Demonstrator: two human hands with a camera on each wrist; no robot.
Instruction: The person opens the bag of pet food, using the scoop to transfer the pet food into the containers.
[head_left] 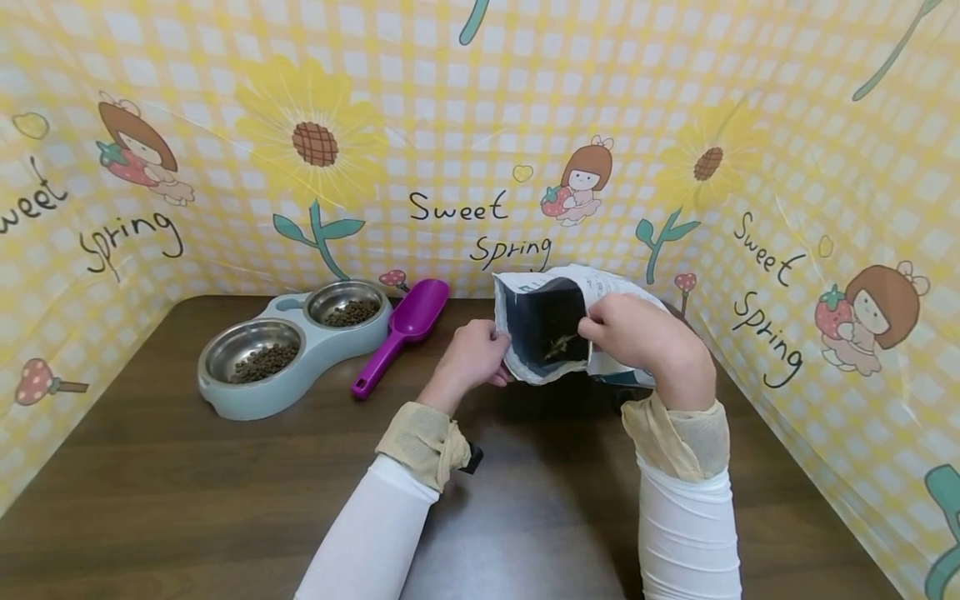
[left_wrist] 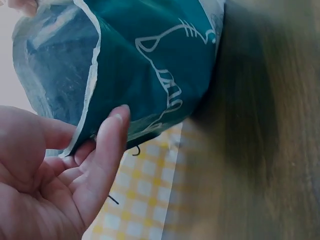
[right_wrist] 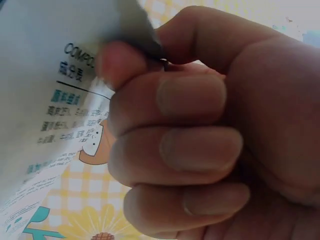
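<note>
A pet food bag (head_left: pixel 615 287) lies tipped on the table with its mouth facing me. In the left wrist view its teal side (left_wrist: pixel 130 75) carries a white line drawing of a cat. My left hand (head_left: pixel 468 358) pinches the left edge of the mouth between thumb and fingers. On the opposite edge, my right hand (head_left: pixel 648 342) grips the rim, the other fingers curled in, as the right wrist view shows beside the bag's printed white panel (right_wrist: pixel 45 100). Inside, the bag is dark; a small pale patch shows low down, too unclear to identify.
Left of the bag, a purple scoop (head_left: pixel 412 321) leans on a light blue feeder stand (head_left: pixel 258 407). Its two steel bowls each hold brown kibble (head_left: pixel 266 363). A yellow checked cloth (head_left: pixel 450 150) walls the brown table (head_left: pixel 187 500) at the back and sides.
</note>
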